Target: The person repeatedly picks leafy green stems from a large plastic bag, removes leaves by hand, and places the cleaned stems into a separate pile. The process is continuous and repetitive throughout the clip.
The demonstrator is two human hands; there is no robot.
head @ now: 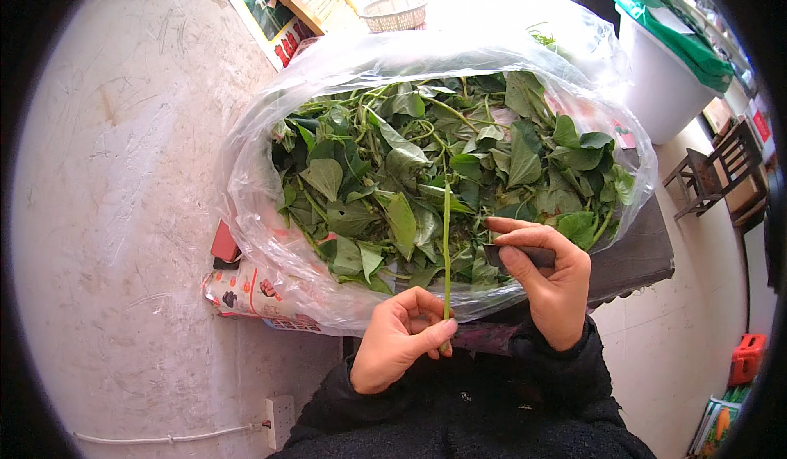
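A long peeled-looking green stem [447, 238] stands nearly upright between the thumb and fingers of my left hand [406, 336]. My right hand [547, 274], just to the right of it, pinches a small dark flat object [535, 256]; its kind cannot be made out. Both hands are at the near rim of a clear plastic bag [258, 274], which lies wide open before me. Inside it is a heap of leafy green vines [399, 170] that look like sweet potato greens. The stem's upper end overlaps the leaves in view.
A scuffed pale wall [123, 182] runs along the left, with a socket [280, 422] low down. Beyond the bag sits a plastic basket [393, 14]. On the right are a white bucket [658, 84] with green plastic over it, a wooden chair [707, 176] and a red crate [747, 359].
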